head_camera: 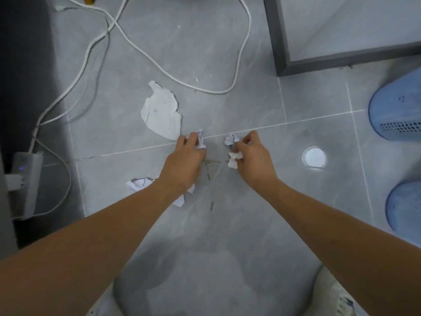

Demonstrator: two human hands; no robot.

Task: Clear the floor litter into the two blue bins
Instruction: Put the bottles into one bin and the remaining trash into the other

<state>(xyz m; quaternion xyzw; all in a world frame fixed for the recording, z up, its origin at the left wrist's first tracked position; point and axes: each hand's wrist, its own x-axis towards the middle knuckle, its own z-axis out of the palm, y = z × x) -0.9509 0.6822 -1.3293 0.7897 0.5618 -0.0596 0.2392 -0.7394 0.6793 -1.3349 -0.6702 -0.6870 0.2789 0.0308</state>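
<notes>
My left hand (185, 156) reaches down to the grey tiled floor and grips a small crumpled paper scrap (200, 140). My right hand (252, 156) holds white paper bits (233, 159) in its curled fingers, and its fingertips touch another crumpled paper ball (230, 139). A large torn white paper (161, 110) lies just beyond my left hand. More crumpled paper (139, 184) lies under my left forearm. Two blue bins stand at the right edge, one farther (396, 106) and one nearer (403, 206).
White cables (159, 67) loop across the floor at the back. A power strip (27, 179) lies at the left by a dark wall. A grey-framed panel (282, 42) stands at the back right. A bright light reflection (314, 157) shows on the tile. Thin debris (207, 172) lies between my hands.
</notes>
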